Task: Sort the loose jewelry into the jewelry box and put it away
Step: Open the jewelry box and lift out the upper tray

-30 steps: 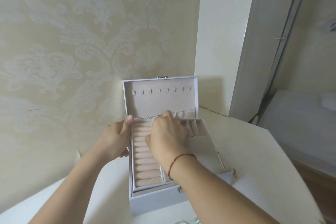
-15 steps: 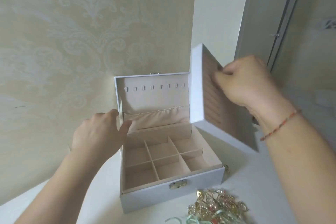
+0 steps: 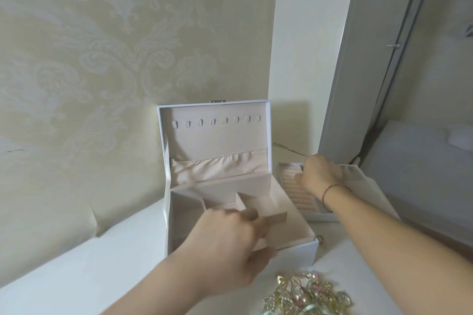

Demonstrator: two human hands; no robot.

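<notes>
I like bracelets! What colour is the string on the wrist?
Red. The thin string bracelet sits on the right wrist, shown best in the head view.

A single head-worn wide-angle view looks forward and down from close above the white surface (image 3: pixel 76 271), facing a papered wall. The open box (image 3: pixel 230 186) sits mid-frame within arm's reach; both forearms enter from the bottom edge, and straight lines bend near the borders.

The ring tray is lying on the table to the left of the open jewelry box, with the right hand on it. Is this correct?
Not quite. The head view shows the ring tray on the table to the right of the open jewelry box, not to its left. The right hand is indeed on it.
</notes>
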